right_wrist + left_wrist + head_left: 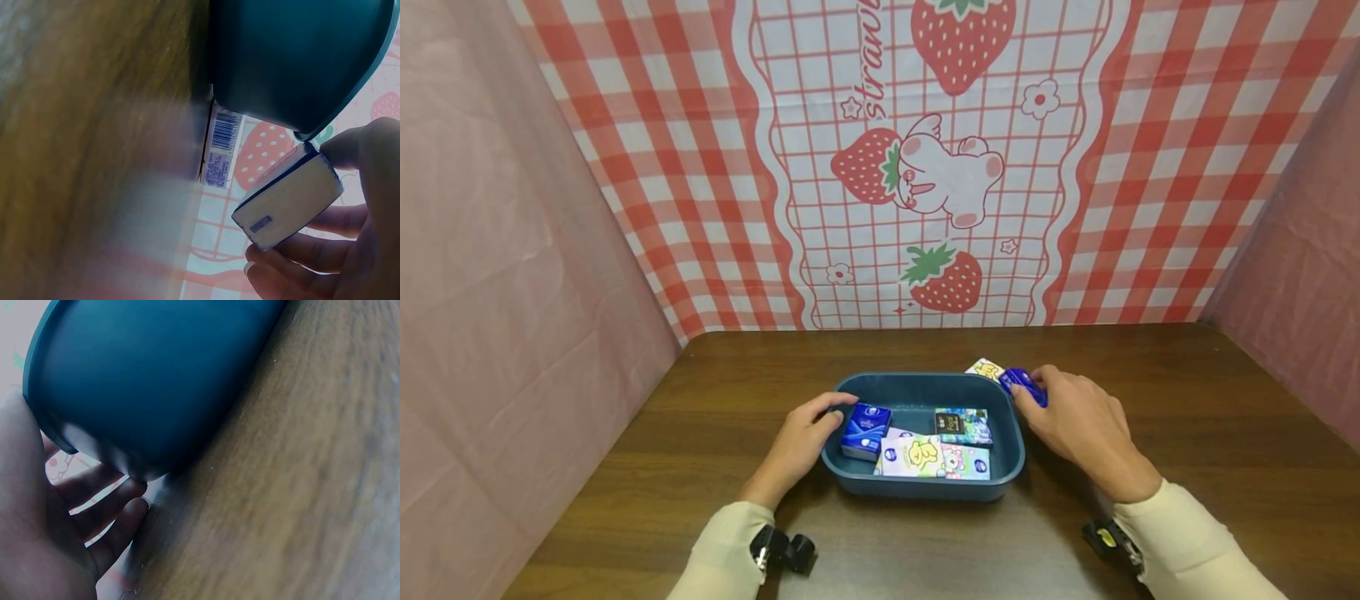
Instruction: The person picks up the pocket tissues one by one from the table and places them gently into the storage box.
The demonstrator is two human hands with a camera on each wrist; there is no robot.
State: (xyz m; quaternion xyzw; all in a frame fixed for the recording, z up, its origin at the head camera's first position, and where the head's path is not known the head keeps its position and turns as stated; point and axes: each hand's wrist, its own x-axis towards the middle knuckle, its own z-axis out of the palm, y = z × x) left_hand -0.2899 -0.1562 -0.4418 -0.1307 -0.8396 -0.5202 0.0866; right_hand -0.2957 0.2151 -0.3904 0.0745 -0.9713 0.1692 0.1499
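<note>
A dark teal plastic bin (917, 490) stands on the table, holding several small tissue packs. My left hand (801, 442) holds the bin's left end, thumb at the rim and fingers against the outer wall (144, 381). Off the bin's far right corner, my right hand (1078, 417) grips a blue tissue pack (1024, 387) between thumb and fingers. Its pale, narrow face (290, 203) shows in the right wrist view. Behind that corner lies a yellow-and-white pack (985, 367), partly hidden; its side with a barcode (222, 147) is visible in the right wrist view.
Inside the bin are a blue pack (865, 431) at left, a dark patterned pack (964, 425) at right and pale cartoon packs (913, 456) along the front. A wooden table (655, 467) runs back to a red-and-white checked cloth (700, 250). Pink cloth hangs on both sides.
</note>
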